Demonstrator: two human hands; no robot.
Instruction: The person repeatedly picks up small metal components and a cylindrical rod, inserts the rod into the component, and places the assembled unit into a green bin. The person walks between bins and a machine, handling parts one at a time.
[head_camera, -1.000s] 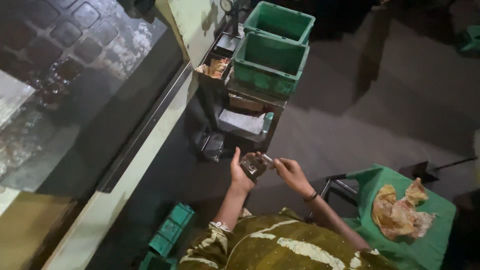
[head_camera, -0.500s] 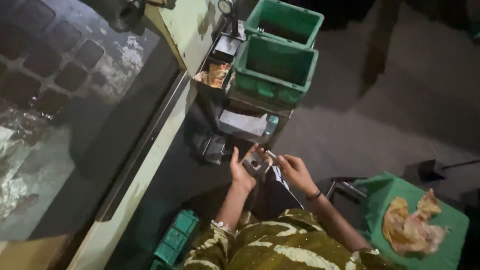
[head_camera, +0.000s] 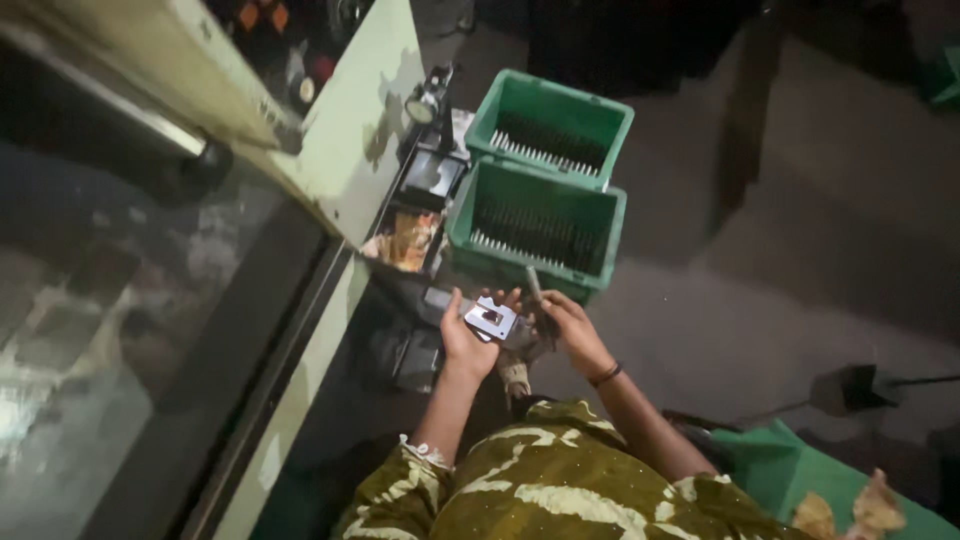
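My left hand (head_camera: 468, 345) grips a small metal plate (head_camera: 490, 320) with a dark square hole, held in front of me just below the near bin (head_camera: 537, 230). My right hand (head_camera: 570, 325) is clenched on a thin tool (head_camera: 535, 285) whose tip points up beside the plate. The plate is still in hand, not in either bin, so I judge this piece unfinished. Both green bins, near and far (head_camera: 550, 125), hold rows of thin metal pieces standing on edge. A tray (head_camera: 405, 240) on the left holds something orange.
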